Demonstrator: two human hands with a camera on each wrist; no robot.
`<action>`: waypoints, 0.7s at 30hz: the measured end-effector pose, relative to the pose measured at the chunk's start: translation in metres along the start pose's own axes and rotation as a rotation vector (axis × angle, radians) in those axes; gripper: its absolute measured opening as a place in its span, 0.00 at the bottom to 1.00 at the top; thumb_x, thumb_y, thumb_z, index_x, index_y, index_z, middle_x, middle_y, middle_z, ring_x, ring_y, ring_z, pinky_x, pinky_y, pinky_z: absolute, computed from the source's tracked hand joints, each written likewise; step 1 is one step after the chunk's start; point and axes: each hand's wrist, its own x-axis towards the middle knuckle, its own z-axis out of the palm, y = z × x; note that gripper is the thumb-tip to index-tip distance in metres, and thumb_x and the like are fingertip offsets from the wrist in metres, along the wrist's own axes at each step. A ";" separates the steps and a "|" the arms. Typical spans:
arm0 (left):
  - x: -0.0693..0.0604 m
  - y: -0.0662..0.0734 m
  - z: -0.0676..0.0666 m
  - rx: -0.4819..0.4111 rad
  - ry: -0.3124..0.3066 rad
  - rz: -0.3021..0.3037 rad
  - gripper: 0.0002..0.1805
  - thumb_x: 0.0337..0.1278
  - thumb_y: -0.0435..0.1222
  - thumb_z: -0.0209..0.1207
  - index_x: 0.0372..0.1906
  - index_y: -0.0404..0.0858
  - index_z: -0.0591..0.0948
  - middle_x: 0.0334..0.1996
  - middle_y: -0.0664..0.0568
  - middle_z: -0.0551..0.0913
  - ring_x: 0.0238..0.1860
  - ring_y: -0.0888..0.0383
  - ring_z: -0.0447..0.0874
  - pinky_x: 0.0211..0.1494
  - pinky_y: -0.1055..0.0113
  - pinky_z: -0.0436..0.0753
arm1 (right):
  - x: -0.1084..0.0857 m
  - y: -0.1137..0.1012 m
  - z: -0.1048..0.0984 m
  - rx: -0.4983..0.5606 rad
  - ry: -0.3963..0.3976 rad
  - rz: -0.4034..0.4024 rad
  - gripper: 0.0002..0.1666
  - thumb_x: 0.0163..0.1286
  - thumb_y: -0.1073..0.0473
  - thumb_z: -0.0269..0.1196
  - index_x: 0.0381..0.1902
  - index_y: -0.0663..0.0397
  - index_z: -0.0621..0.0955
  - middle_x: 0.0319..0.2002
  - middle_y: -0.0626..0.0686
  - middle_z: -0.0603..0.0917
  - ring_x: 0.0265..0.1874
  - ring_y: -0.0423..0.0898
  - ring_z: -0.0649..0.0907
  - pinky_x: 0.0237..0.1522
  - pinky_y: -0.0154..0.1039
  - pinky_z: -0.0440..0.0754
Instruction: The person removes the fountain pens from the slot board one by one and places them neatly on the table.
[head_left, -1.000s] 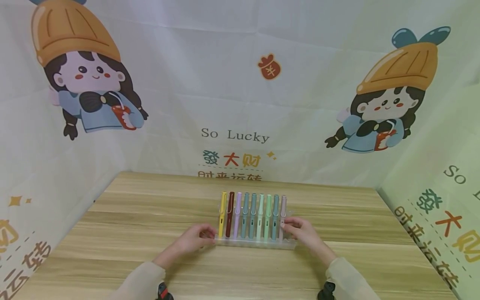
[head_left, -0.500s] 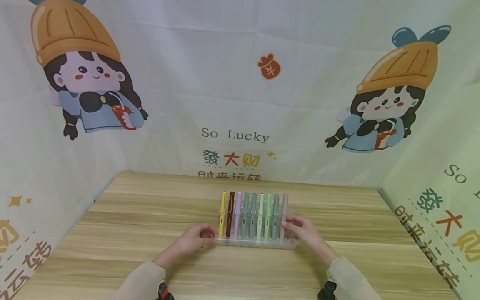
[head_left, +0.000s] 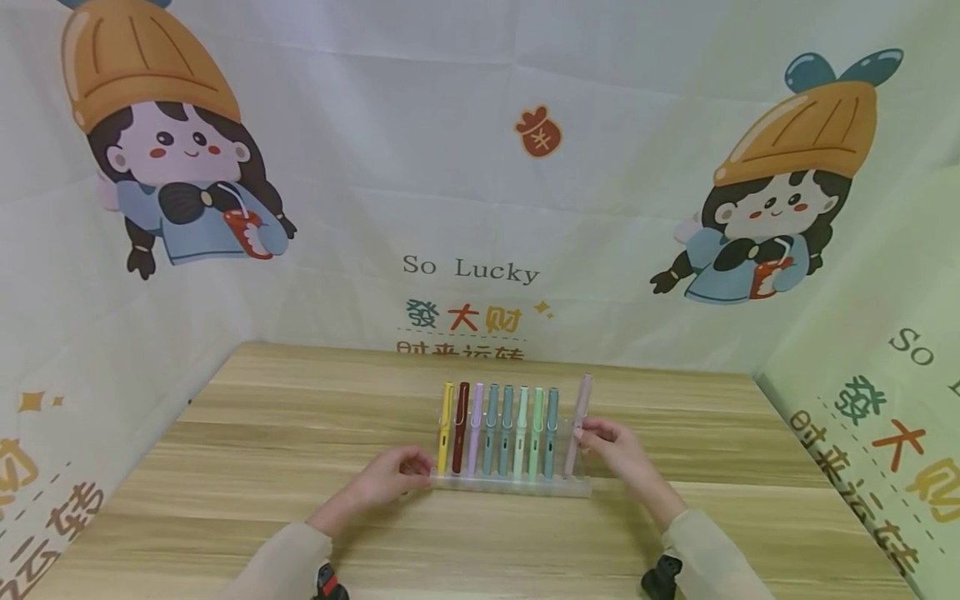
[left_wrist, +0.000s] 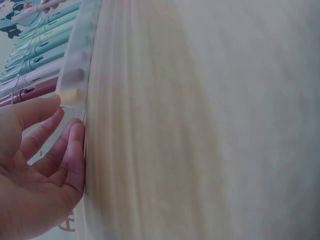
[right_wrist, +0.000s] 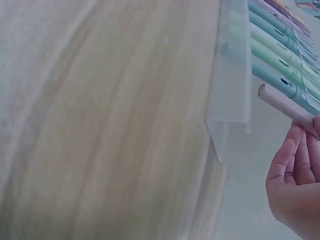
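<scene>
right hand (head_left: pixel 617 446): fingers pinching pink pen (head_left: pixel 583 400), at rack (head_left: pixel 517 487)'s right end, lower tip clear | left hand (head_left: pixel 393 477): seems to pinch rack's left end | progress: eight pens (head_left: pixel 506 433) seated, pink one unseated

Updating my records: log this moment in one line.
right hand: grips slim mauve pen, tilted, unseated | left hand: at clear plastic pen rack

Both sleeved arms (head_left: pixel 281 562) reach forward; here's the left hand (head_left: pixel 393 477), fingers (left_wrist: pixel 76 150) gently bent, and the right hand (head_left: pixel 618 450), pinching between thumb and fingers!
</scene>
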 end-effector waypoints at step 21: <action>-0.002 0.003 0.000 0.003 0.001 -0.013 0.11 0.48 0.31 0.60 0.38 0.32 0.76 0.30 0.51 0.76 0.32 0.56 0.73 0.31 0.68 0.75 | -0.012 0.016 -0.051 -0.056 0.003 -0.093 0.24 0.59 0.53 0.60 0.44 0.71 0.74 0.34 0.53 0.80 0.32 0.40 0.78 0.38 0.40 0.76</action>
